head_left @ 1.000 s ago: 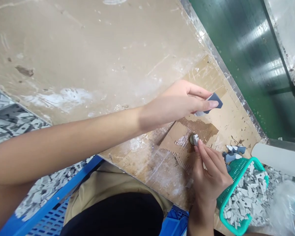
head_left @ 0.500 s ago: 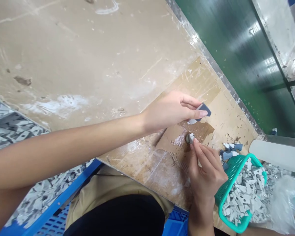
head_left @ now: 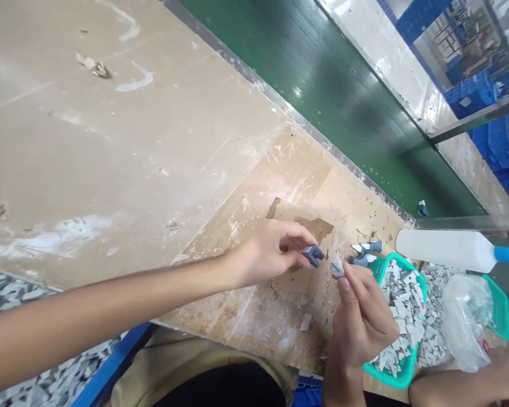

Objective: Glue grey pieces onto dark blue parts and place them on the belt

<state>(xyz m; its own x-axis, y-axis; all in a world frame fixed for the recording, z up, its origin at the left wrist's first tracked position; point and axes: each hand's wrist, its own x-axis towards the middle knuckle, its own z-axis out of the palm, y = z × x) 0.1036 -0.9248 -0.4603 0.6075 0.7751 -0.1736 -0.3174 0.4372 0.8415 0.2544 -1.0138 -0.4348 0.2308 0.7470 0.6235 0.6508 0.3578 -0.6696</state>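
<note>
fingertips of the right hand [head_left: 362,319] are pinching a small pale grey piece [head_left: 337,265] just over the worn table [head_left: 152,141]; the left hand [head_left: 266,253] is clamping a darker grey-blue piece [head_left: 313,255] beside it. both look light, stiff and small, best pinched by the edges. beyond, a teal basket [head_left: 411,277] of grey chips and a white bottle [head_left: 443,249] are crowding the right side.

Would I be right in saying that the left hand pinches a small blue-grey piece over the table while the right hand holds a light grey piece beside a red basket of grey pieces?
Not quite: the basket is teal-green, not red, as the head view shows. The rest stands: the left hand pinches a small blue-grey piece over the table, and the right hand holds a light grey piece beside it.
</note>
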